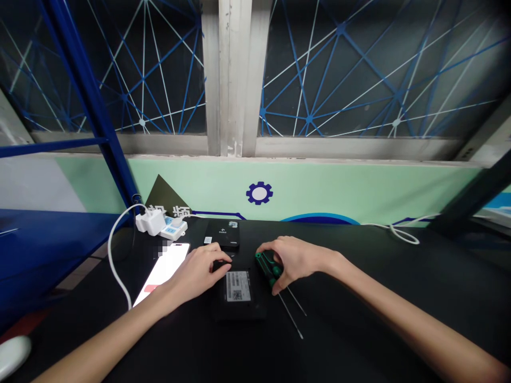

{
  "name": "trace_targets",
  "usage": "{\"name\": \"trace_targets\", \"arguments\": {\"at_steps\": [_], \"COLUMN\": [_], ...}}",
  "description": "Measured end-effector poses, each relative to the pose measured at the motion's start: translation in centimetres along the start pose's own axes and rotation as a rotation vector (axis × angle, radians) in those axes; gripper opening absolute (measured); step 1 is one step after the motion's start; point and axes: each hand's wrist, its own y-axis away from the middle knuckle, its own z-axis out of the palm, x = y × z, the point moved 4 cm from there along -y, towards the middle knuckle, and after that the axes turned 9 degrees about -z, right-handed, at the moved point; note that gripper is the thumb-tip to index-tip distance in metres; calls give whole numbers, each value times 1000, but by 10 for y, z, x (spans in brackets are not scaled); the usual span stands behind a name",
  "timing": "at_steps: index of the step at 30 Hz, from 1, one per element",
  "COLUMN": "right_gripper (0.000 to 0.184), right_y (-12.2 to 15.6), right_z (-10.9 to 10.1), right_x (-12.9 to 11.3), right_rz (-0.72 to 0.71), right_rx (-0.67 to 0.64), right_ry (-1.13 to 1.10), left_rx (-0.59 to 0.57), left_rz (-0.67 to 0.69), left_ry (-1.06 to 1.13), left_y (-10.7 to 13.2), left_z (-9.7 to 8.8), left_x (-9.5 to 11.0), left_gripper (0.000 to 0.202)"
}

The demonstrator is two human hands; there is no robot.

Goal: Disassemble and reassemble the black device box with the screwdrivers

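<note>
Left hand (199, 267) curls by the black box (238, 287); I can't tell if it pinches anything. Right hand (293, 258) pinches green screwdrivers (264, 265) beside the box. Tool-handling seems underway; moving them calls for a firm grip.

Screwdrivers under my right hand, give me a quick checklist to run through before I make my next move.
1. Right hand around the green handles of the screwdrivers: ok, thumb and fingers are on them.
2. Metal shafts clear of the labelled black box: ok, they point away from it toward the near right.
3. Label facing up: ok.
4. Left hand clear of the box: cannot tell, its fingertips are by the far left corner.
5. Phone fully in view: not ok, the left hand and wrist cover part of it.
6. Screws on the box: cannot tell, too dark.
</note>
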Motion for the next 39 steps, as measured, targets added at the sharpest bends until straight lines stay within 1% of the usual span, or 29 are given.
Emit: {"name": "trace_targets", "arguments": {"at_steps": [2, 4, 7, 9, 12, 16, 19, 22, 26, 30, 34, 39], "right_gripper": [78, 77, 77, 79, 85, 94, 99, 99, 95, 91, 88, 86], "right_y": [1, 2, 2, 1, -1, -4, -4, -5, -6, -6, -8, -9], "right_z": [-2, -3, -3, -3, -2, 4, 10, 14, 16, 17, 18, 20], "right_x": [0, 4, 15, 24, 37, 44, 44, 40, 37, 34, 29, 25], "right_rz": [-5, 3, 43, 54, 73, 103, 114, 81, 34, 30, 18, -5], "right_rx": [41, 77, 175, 318, 572, 846, 974, 1011, 1001, 979, 946, 953], "right_ry": [-40, -133, -410, -614, -797, -892, -922, -931, -913, -883, -876, -865], "left_rx": [9, 21, 66, 91, 96, 81, 78, 81, 95, 108, 88, 65], "left_rz": [3, 5, 37, 63, 67, 61, 70, 73, 76, 50, 8, 10], "left_ry": [-15, -41, -104, -132, -136, -117, -122, -137, -147, -161, -172, -164], "left_y": [0, 1, 3, 5, 8, 10, 10, 10, 14, 21, 26, 27], "left_z": [0, 0, 0, 1, 4, 10, 12, 13, 15, 20, 25, 29], "left_x": [1, 2, 4, 6, 6, 7, 8, 9, 10, 16, 22, 22], "left_gripper": [22, 21, 17, 16, 18, 21, 21, 21, 25, 34, 41, 43]}}
